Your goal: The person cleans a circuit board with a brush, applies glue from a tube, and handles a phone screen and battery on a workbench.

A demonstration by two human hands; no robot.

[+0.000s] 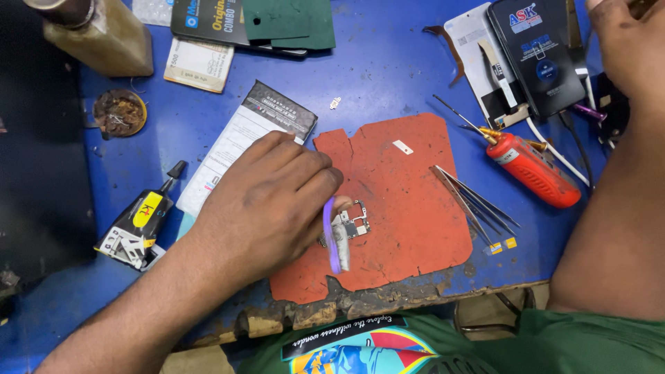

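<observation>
Orange-red and worn at the edges, a heat mat (409,208) lies on the blue workbench (381,69), and on it sits a small phone circuit board (355,223). The person's left hand (267,201) comes down over the mat's left part, fingers curled shut around a purple-handled brush (331,235), whose pale bristle end rests against the left edge of the board. The right hand (630,41) is up at the far right corner of the bench, near a dark phone package (537,55) that lies on a white card; only part of that hand shows, so I cannot tell whether it grips anything. Between the two hands, a red screwdriver (530,170) lies just off the mat's upper right corner, and a fan of thin metal tweezers (474,201) rests across the mat's right edge. A white and grey printed box (246,142) lies partly under the left wrist, and farther left a small black and yellow glue tube (142,221) lies on the bench. A round tin of brown residue (119,112) sits near the left edge, below a brownish bottle (104,34). Dark green sheets (291,22) lie at the top of the bench.
</observation>
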